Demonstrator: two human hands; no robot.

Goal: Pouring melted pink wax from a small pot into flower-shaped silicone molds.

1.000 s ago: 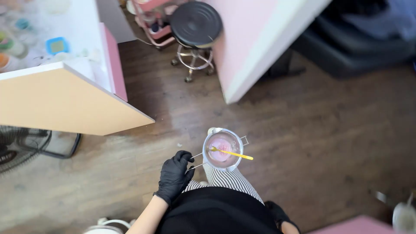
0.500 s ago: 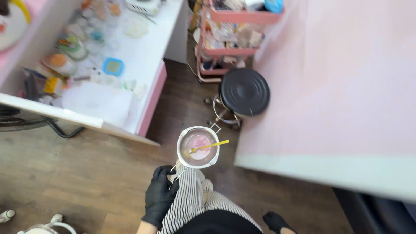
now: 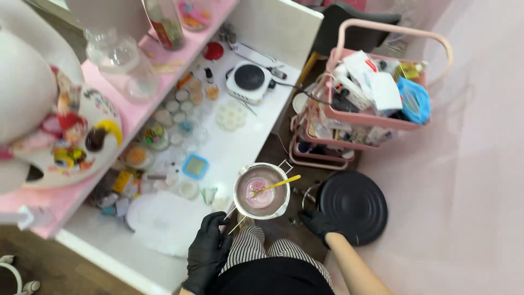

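My left hand (image 3: 209, 252), in a black glove, grips the wire handle of a small metal pot (image 3: 263, 193). The pot holds pink wax-like liquid, and a yellow stick (image 3: 278, 184) rests across its rim. I hold it level just off the edge of the white worktop (image 3: 240, 145). My right hand (image 3: 318, 223), also gloved in black, rests on the near rim of a round black stool seat (image 3: 353, 206). My striped trousers show below the pot.
The worktop carries several small jars, a blue-rimmed square mould (image 3: 195, 166), a white round mould and a small white hotplate (image 3: 249, 81). A pink shelf (image 3: 128, 117) with glass jars runs along its left. A pink trolley (image 3: 364, 104) full of supplies stands behind the stool.
My view has swung towards the worktop and trolley. My right hand has come forward onto the stool seat. The pot stays in my left hand, now beside the worktop edge.
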